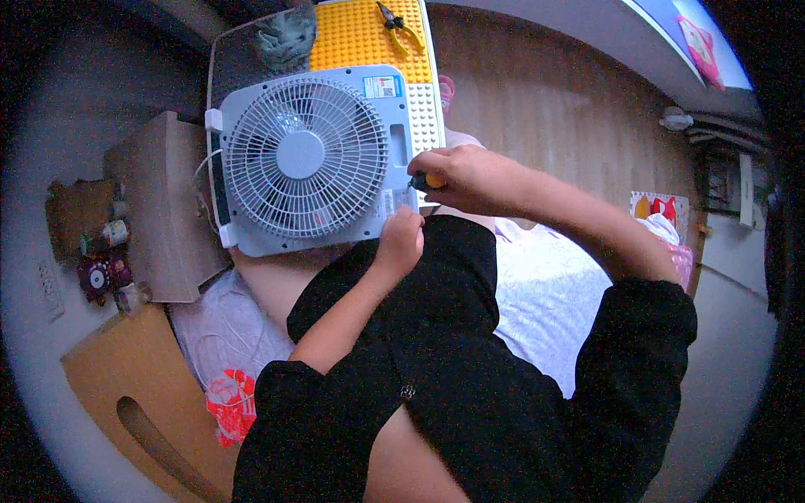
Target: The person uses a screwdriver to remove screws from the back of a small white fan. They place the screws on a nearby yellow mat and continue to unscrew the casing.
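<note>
A box fan point(300, 155) with a light grey-blue square housing and round grille lies flat across a studded building-block tabletop point(425, 117), partly over my legs. My right hand point(470, 178) is closed around a screwdriver point(432, 180) with an orange and black handle. It is above the fan's right edge, near the lower right corner; the fingers hide most of the tool, and I cannot tell whether the tip touches the housing. Closed on the fan's lower right corner, beside a printed label, is my left hand point(401, 239). Its fingertips are partly hidden.
Yellow-handled pliers point(399, 28) lie on the table's yellow part, with a crumpled translucent plastic bag point(285, 38) to their left. A brown cabinet point(159, 210) stands left of the table. White bedding point(545, 293) is under me; wood flooring point(537, 101) extends beyond.
</note>
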Action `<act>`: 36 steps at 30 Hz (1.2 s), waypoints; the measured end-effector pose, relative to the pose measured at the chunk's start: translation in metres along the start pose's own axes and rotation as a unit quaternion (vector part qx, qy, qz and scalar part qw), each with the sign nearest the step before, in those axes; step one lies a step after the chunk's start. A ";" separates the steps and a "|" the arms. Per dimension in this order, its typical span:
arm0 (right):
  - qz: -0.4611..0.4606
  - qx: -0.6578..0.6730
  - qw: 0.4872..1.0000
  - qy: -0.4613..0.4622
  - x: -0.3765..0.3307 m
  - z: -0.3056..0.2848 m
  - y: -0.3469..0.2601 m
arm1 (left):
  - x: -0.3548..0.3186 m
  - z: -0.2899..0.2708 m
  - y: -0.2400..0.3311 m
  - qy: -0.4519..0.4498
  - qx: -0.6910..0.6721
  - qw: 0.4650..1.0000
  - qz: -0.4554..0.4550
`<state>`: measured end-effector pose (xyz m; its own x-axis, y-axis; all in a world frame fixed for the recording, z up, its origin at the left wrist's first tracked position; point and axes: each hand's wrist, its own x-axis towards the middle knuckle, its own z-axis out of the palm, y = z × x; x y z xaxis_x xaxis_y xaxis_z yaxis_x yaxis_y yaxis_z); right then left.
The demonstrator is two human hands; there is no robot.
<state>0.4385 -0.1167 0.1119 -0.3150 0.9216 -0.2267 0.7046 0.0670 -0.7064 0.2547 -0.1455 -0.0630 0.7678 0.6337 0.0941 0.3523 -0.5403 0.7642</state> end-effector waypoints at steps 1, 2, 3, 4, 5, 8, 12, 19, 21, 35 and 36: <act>0.012 -0.011 1.000 0.022 0.000 0.003 0.000 | 0.000 -0.001 0.001 -0.003 0.006 1.000 -0.003; 0.025 -0.022 0.998 0.044 -0.001 0.006 0.002 | 0.001 -0.002 0.002 -0.007 0.012 1.000 -0.006; 0.046 -0.042 0.995 0.080 -0.001 0.009 0.004 | 0.001 -0.002 0.002 -0.012 0.010 1.000 -0.012; 0.068 -0.062 0.989 0.115 -0.002 0.014 0.008 | 0.001 -0.003 0.002 -0.018 0.008 1.000 -0.017; 0.091 -0.082 0.981 0.151 -0.003 0.019 0.011 | 0.002 -0.003 0.002 -0.024 0.005 0.999 -0.023; 0.088 -0.067 0.981 0.157 -0.013 0.019 0.012 | 0.006 -0.007 0.009 -0.022 -0.020 0.999 -0.032; 0.040 -0.029 0.985 0.163 -0.018 0.016 0.012 | 0.008 -0.013 0.010 -0.026 -0.046 0.998 -0.038; 0.126 0.156 0.962 0.188 -0.035 0.034 0.010 | 0.008 -0.012 0.006 -0.030 -0.053 0.997 -0.042; 0.138 0.173 0.953 0.206 -0.038 0.041 0.014 | 0.008 -0.011 0.006 -0.036 -0.038 0.998 -0.046; 0.099 0.200 0.906 0.360 -0.065 0.042 0.007 | 0.010 -0.013 0.012 -0.062 0.007 0.996 -0.063; 0.097 0.206 0.908 0.351 -0.065 0.045 0.008 | 0.010 -0.013 0.012 -0.058 0.002 0.997 -0.060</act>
<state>0.4360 -0.1934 0.0911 0.3749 0.9270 0.0069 0.3602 -0.1388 -0.9225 0.2599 -0.1384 -0.0451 0.7766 0.6259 -0.0722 0.4474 -0.4671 0.7626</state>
